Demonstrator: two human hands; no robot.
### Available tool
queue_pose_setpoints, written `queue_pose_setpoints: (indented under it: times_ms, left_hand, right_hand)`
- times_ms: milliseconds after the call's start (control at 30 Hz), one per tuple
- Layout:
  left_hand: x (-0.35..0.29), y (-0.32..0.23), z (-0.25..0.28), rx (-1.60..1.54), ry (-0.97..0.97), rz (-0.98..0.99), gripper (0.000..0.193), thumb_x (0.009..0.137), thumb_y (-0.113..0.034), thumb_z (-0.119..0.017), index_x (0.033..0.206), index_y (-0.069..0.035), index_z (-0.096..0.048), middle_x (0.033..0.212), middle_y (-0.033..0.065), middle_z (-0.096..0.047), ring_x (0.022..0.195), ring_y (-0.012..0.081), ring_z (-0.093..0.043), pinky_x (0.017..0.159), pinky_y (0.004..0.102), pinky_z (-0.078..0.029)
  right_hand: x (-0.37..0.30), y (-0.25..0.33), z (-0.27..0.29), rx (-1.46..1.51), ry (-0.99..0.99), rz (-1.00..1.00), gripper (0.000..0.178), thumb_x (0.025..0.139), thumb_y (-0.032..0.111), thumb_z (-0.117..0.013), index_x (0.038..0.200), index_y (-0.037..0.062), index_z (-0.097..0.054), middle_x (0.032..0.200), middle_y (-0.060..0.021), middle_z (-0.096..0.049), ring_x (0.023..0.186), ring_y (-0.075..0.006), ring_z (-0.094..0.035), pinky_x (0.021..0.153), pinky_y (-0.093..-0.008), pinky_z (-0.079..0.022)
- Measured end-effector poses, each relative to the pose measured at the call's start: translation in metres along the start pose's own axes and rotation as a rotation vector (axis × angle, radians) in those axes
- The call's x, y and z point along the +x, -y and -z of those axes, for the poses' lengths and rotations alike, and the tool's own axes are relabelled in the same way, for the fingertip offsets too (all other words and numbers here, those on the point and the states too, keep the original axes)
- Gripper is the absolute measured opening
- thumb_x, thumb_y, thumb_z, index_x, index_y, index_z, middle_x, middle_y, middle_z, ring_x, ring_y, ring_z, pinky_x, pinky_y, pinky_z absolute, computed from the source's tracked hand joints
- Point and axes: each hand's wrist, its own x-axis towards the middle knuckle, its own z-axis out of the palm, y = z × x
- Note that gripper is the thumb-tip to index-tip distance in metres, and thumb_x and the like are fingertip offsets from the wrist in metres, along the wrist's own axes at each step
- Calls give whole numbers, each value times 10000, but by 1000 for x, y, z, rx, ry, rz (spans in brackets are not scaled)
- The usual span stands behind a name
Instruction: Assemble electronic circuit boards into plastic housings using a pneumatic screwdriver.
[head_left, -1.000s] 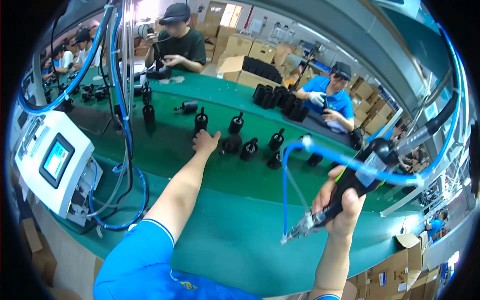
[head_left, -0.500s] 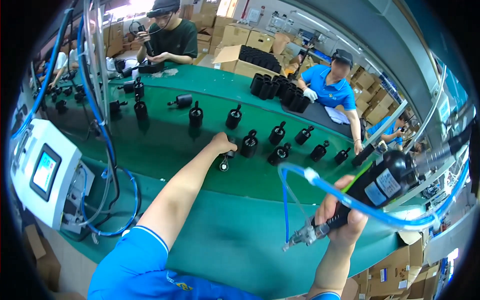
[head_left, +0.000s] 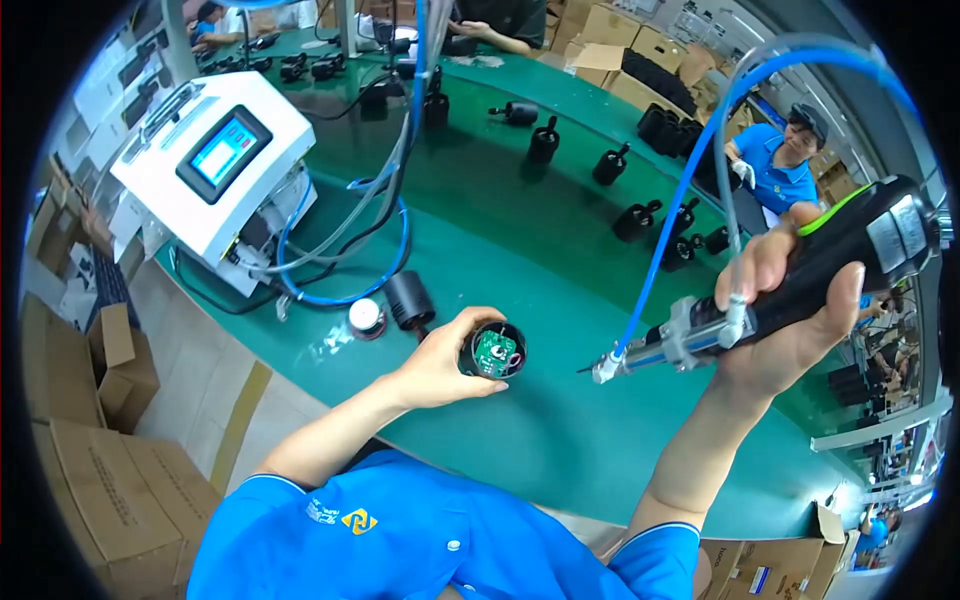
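Note:
My left hand (head_left: pixel 438 364) is closed round a short black cylindrical housing (head_left: pixel 522 343) above the near side of the green bench. Its open end faces up, and a green circuit board (head_left: pixel 495 352) with a small wire shows inside. In my right hand (head_left: pixel 785 315) is a black electric screwdriver (head_left: pixel 838 243) with a light green stripe, held nearly level. A blue air hose (head_left: pixel 672 235) and a clear tube join its metal nose. The screwdriver's thin tip points left toward the housing, a gap apart from it.
Left of my left hand lie another black cylinder (head_left: pixel 408 298) and a small round white-topped container (head_left: pixel 367 318). A white machine with a screen (head_left: pixel 220 160) stands at the left. Black housings with loops (head_left: pixel 611 164) line the green belt (head_left: pixel 575 215). A co-worker (head_left: pixel 780 160) works at the far right.
My left hand has come back from the belt toward me, holding a housing with its open end up. My right hand has raised the screwdriver. The view has swung left.

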Motion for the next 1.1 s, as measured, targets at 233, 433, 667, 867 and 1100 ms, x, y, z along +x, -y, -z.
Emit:
queue_pose_setpoints:
  times_ms: [233, 433, 667, 867, 1100]
  left_hand:
    - [-22, 21, 7, 15, 73, -97, 653, 609, -71, -713, 1193, -57, -420, 1115, 126, -511, 1027, 266, -529, 882, 355, -428]
    - [-18, 33, 11, -560, 155, -16, 627, 623, -56, -706, 1186, -65, -429, 1066, 119, -526, 976, 267, -543, 856, 354, -441]
    - [-17, 31, 4, -780, 42, 280, 605, 639, -6, -699, 1160, -86, -402, 1017, 117, -531, 894, 244, -552, 835, 331, -444]
    - [-12, 18, 10, -804, 92, 322, 544, 641, 26, -695, 1100, -59, -416, 1042, 113, -520, 895, 222, -550, 825, 319, -444]
    - [-15, 24, -3, -678, 38, 215, 524, 640, 23, -703, 1113, -5, -479, 1057, 111, -536, 919, 185, -549, 859, 306, -429]
  right_hand:
    - [4, -11, -32, 113, 72, 4, 524, 875, 423, -419, 1162, -16, -421, 627, -53, -464, 480, -117, -455, 415, -238, -399]
    - [2, -12, -38, 148, 136, -2, 538, 871, 427, -425, 1178, -14, -411, 646, -57, -478, 474, -128, -464, 425, -251, -411]
    - [3, -13, -37, 150, 131, -7, 544, 870, 429, -427, 1186, -13, -405, 657, -60, -489, 472, -131, -465, 428, -256, -418]
    - [3, -16, -33, 188, 125, -3, 548, 871, 430, -426, 1187, -18, -404, 654, -66, -490, 467, -131, -454, 428, -257, -419]
    - [4, -20, -38, 196, 109, 0, 552, 869, 436, -428, 1176, -22, -405, 651, -74, -489, 480, -131, -452, 427, -258, -419]
